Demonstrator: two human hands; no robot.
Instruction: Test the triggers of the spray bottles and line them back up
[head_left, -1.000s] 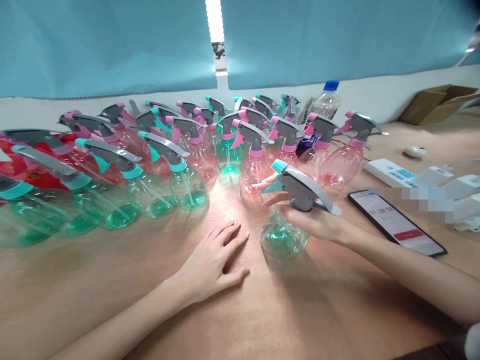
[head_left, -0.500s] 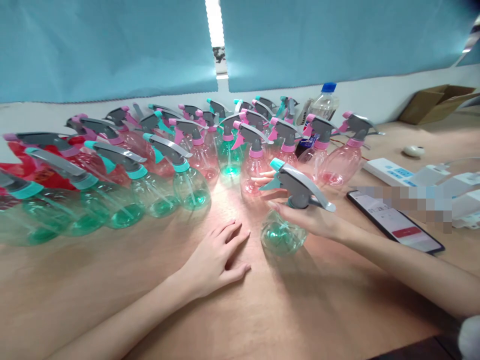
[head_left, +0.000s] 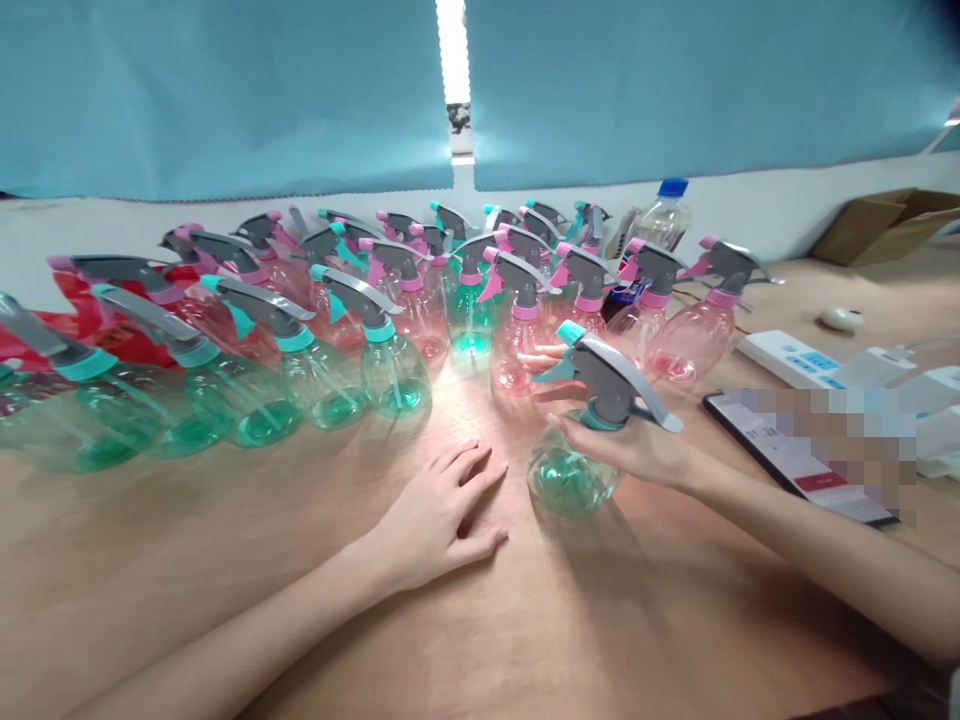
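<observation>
A clear green spray bottle [head_left: 571, 478] with a grey trigger head and a teal nozzle stands on the brown table [head_left: 525, 620] in front of me. My right hand [head_left: 626, 440] is wrapped round its neck and upper body, fingers closed on it. My left hand [head_left: 439, 515] lies flat on the table just left of the bottle, fingers spread, holding nothing and apart from the bottle.
Rows of green spray bottles [head_left: 394, 365] and pink spray bottles [head_left: 694, 325] stand behind the hands. A phone [head_left: 795, 460] lies at the right beside white devices [head_left: 795, 360]. A water bottle [head_left: 664, 215] and a cardboard box [head_left: 885, 225] sit at the back right.
The view has shifted a little, so everything sits slightly right and lower. Both hands and the held bottle keep their places on the table.
</observation>
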